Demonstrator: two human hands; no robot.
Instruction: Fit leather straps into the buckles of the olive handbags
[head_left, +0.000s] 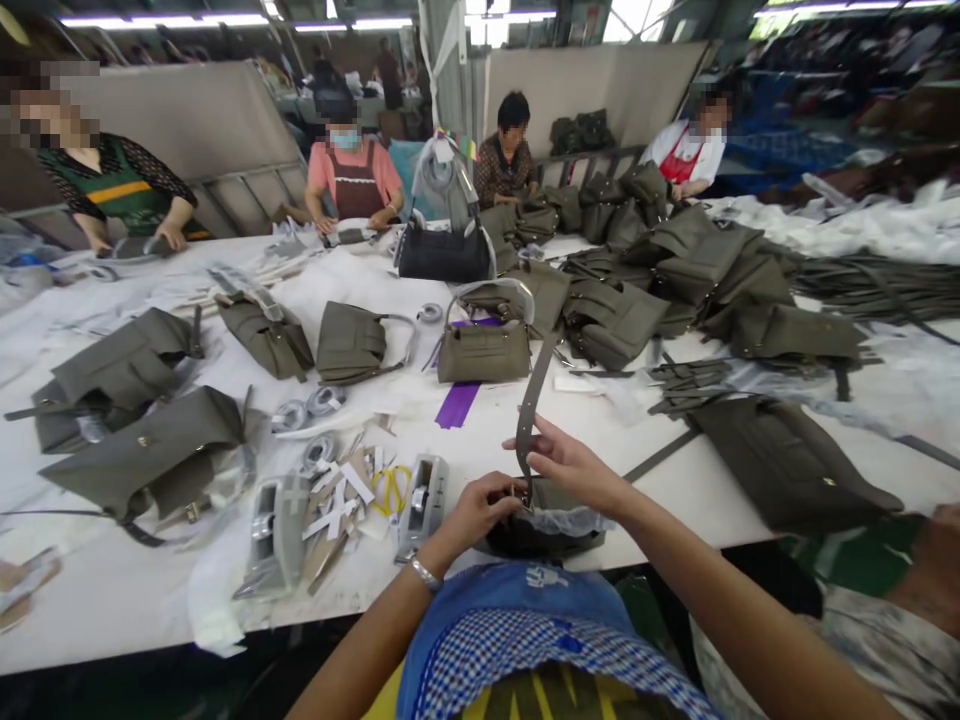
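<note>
Strap held upright over a dark olive bag on a crowded tabletop

The bag sits at the near edge, directly before the person, with the strap rising from its rim. The right hand pinches the strap partway up, between thumb and fingers. The left hand has its fingers drawn together at the bag's rim by the strap's lower end; exactly what they grip there is hidden.

The tabletop is white and strewn. To the left lie paper scraps, yellow-handled scissors and two grey tape dispensers. Beyond, a purple strip runs under a small upright bag. Olive bags are heaped at the far right, next to a pile of straps. Across the tabletop are four people, backed by pale partitions under strip lights.

Among the containers, the bag at hand shows translucent wrapping along its opening; its depths are too dark to read. A black bag stands farther back, with clear plastic about its handle. Each dispenser carries a roll of tape.
</note>
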